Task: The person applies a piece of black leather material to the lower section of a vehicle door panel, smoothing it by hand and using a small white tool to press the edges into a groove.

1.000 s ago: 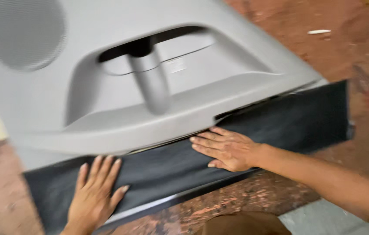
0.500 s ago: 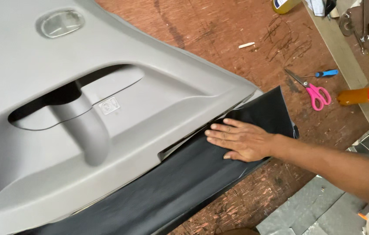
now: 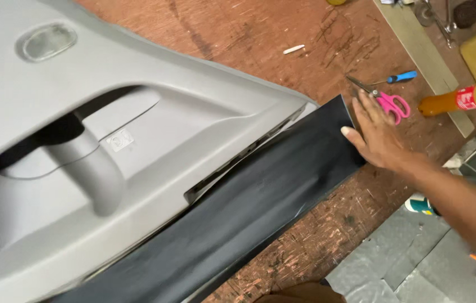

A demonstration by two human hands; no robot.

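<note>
Head view: the black sheet (image 3: 249, 219) lies on the brown table (image 3: 238, 50) under the grey door panel (image 3: 137, 140), long axis running lower-left to upper-right, where the right hand (image 3: 375, 134), open and flat, grasps nothing beside pink scissors (image 3: 387, 101).

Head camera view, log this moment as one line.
right hand: open, off black sheet's end, over pink scissors | left hand: unseen | grey door panel: overlaps sheet

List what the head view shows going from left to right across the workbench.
Grey moulded plastic door panel → black sheet material strip → right hand, reaching out flat → pink-handled scissors → orange bottle lying on its side.
</note>
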